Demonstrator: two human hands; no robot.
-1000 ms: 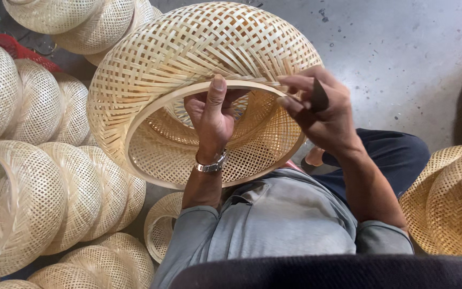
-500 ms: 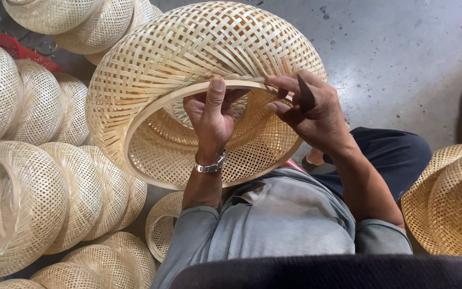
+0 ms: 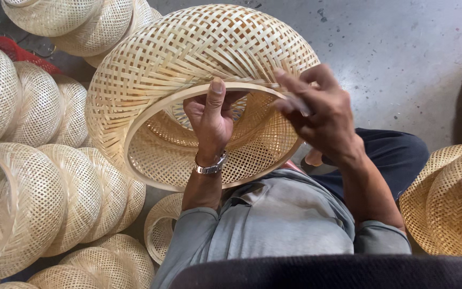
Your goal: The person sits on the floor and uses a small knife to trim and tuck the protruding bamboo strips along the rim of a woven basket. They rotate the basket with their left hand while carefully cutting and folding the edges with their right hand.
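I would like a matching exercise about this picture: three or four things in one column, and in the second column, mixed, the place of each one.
Things:
1. left hand
2. right hand
3. wristwatch
4. red object

Places:
A. on the floor at the upper left, behind the stacked woven shades
B. at the right side of the round rim of the large woven shade
C. inside the opening of the large shade, thumb on the rim
D. around the left wrist

Pairs: 1-C, 2-B, 3-D, 4-A

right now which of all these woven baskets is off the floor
The big basket at centre: the left hand grips its rim; the rest lie stacked around.
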